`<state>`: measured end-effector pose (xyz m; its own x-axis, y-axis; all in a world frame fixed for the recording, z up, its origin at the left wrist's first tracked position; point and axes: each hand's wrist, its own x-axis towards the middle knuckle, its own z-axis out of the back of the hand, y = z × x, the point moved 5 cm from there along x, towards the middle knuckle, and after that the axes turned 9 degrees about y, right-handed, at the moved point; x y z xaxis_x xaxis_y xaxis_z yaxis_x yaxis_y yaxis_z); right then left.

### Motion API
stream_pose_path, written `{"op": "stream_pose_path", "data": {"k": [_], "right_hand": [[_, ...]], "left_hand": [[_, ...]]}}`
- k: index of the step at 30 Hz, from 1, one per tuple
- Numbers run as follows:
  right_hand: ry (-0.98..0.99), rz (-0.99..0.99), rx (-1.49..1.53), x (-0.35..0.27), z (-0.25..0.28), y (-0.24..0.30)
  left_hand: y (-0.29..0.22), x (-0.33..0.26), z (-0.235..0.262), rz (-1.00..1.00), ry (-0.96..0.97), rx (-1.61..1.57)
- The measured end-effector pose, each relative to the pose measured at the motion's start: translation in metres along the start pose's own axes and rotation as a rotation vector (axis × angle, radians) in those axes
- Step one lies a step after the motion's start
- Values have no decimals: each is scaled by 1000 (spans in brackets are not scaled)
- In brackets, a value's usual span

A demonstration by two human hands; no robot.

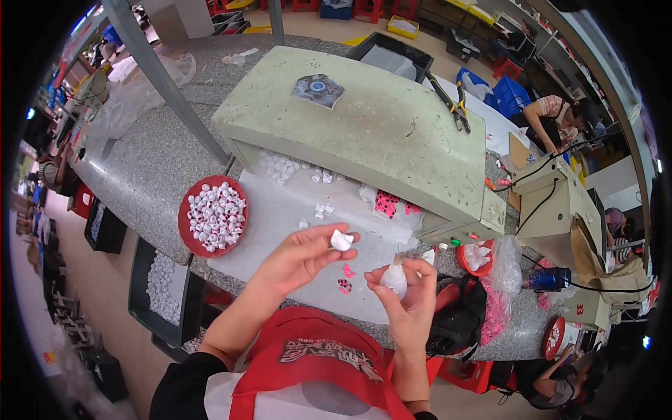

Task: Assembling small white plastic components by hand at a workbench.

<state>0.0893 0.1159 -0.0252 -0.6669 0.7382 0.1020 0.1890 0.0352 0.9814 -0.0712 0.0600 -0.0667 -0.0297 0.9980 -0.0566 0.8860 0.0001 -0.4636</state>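
Observation:
My left hand pinches a small white moulded piece between thumb and fingertips, above the paper-covered bench. To its right, my right hand is wrapped round a small white squeeze bottle whose thin nozzle points up, apart from the piece. Below and between the hands lie small pink pieces and a dark-spotted pink piece on the white sheet. Several white pieces sit farther back. Left of my left hand, a red bowl is heaped with white pieces marked with pink.
A pale metal housing spans the bench ahead, with pliers on top and pink pieces under its edge. A red dish and black bag are at right. Dark bins stand lower left. Other people sit at right.

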Motion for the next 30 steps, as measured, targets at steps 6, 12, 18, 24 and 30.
{"op": "stream_pose_path", "data": {"k": [6,12,18,24,30], "right_hand": [[-113,204,-343,-38,8,41],[-24,498,-524,-36,-3,59],[-33,517,-518,-36,-1,58],[-31,496,-525,-34,0,57],[17,520,-541,-29,-6,66]], "left_hand": [[8,-27,-44,-253,-102,618],[13,-28,-55,-262,-125,653],[14,-28,-61,-325,-111,707],[14,-27,-62,-319,-97,717],[12,-26,-63,-354,-58,753]]}}
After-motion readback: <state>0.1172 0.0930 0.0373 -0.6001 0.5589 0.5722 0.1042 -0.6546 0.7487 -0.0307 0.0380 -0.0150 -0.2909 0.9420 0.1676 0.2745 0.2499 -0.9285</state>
